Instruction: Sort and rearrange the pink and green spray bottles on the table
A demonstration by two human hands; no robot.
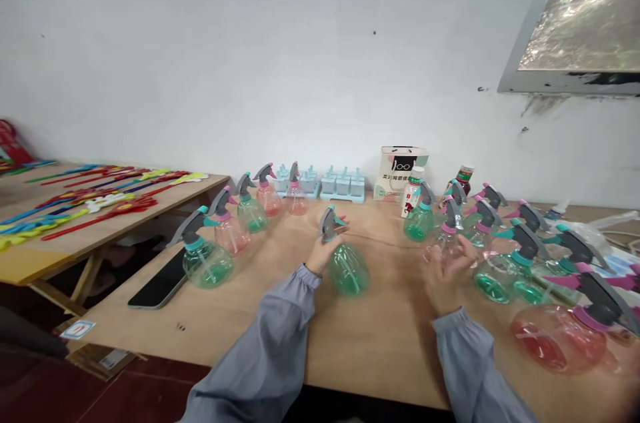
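Observation:
My left hand [325,251] is closed around the neck of a green spray bottle [349,271], just under its grey and teal trigger head. The bottle tilts, its base toward me, over the middle of the table; whether the base touches is unclear. Fingers apart and a little blurred, my right hand [447,273] is in front of an upright pink spray bottle [453,243] with a grey and pink head. It partly hides that bottle, and contact between them cannot be made out.
Several green and pink spray bottles, including a large pink one [560,339], crowd the right side. More stand left, near a phone [159,279]. Pale blue ice-pop moulds [343,184], a paper bag [395,176] and drink bottles line the wall. Another table [115,226] holds colourful strips.

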